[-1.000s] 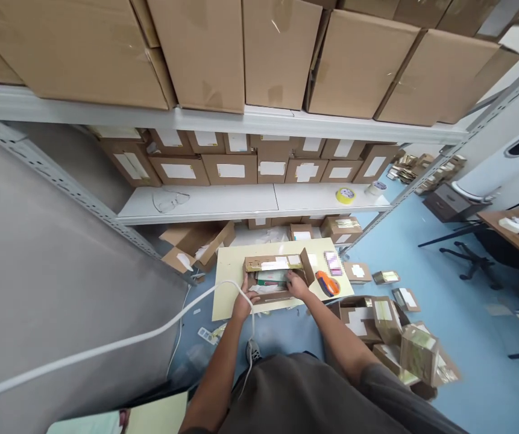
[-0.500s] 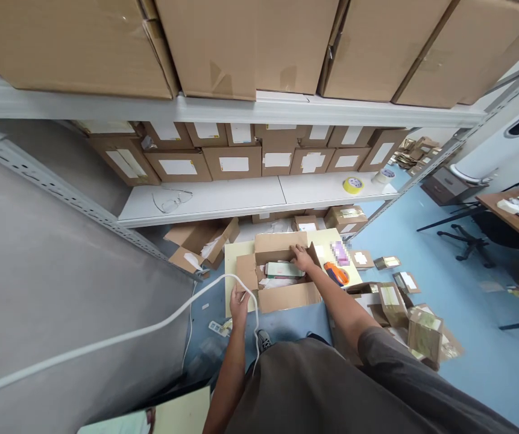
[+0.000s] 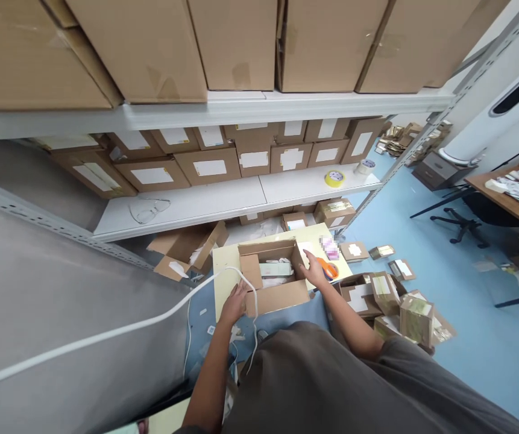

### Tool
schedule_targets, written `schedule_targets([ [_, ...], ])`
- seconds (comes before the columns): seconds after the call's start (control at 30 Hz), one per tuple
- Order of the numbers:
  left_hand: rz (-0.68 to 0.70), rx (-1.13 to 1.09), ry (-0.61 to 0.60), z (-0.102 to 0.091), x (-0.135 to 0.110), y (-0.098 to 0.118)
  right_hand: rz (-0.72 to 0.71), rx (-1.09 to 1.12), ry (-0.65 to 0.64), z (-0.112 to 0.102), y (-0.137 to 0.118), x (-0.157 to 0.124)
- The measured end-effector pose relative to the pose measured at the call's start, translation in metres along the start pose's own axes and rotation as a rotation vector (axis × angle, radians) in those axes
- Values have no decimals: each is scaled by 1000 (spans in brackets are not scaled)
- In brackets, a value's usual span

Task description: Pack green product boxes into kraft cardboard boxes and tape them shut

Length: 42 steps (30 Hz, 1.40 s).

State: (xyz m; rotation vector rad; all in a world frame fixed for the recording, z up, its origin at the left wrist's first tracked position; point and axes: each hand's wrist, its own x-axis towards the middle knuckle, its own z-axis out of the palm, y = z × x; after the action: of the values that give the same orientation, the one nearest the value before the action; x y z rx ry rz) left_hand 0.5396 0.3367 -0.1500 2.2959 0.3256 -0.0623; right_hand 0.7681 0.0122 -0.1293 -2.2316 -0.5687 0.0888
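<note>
An open cardboard box sits on a pale yellow tabletop, its front and left flaps folded outward. Inside lies a flat pale green carton among white papers or wrappers. My left hand is at the box's front left corner, fingers bent against the left flap; the fingertips are partly hidden. At the right wall, my right hand touches the upper edge with thumb and fingers apart. Just beyond it lies an orange tape dispenser. A white cable passes in front of the left hand.
Shelves above hold rows of labelled cardboard boxes, glasses and a yellow tape roll. Another opened box stands left of the table. Small cartons pile up at the right on the blue floor.
My right hand has come out of the box interior to its right wall. My left hand has moved slightly up against the left side. The camera view has shifted.
</note>
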Motion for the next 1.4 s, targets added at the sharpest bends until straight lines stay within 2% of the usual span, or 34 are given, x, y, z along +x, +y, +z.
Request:
schedule_targets([
  [0.1,16,-45,-102,-4,3,-5,-10,68,-200,5,5,-6],
  [0.17,-29,-96,-110,-5,2,-6,-11,62,-325,8,7,-11],
  [0.23,-76,-136,-85,-2,1,-4,9,64,-370,9,10,-15],
  [0.4,-209,-183,82,15,0,7,84,207,-252,-2,22,-18],
  [0.5,-269,-171,214,25,5,11,115,204,-192,-3,26,-16],
  [0.63,-312,-120,290,31,14,15,104,106,-114,16,28,-14],
  [0.77,-365,-88,298,26,25,22,104,21,-30,39,28,-15],
  [0.83,-343,-44,314,23,32,28,96,-13,-7,46,29,-16],
  [0.97,-267,27,244,23,50,40,94,-130,-125,54,30,-17],
  [1.1,-367,43,223,40,63,51,130,-200,-238,61,29,-15],
  [1.2,-449,65,287,54,67,55,142,-206,-270,57,25,-12],
  [1.27,-457,85,327,59,68,54,132,-200,-259,46,25,-10],
  [1.4,-464,173,373,60,71,52,100,-210,-164,4,37,-5],
])
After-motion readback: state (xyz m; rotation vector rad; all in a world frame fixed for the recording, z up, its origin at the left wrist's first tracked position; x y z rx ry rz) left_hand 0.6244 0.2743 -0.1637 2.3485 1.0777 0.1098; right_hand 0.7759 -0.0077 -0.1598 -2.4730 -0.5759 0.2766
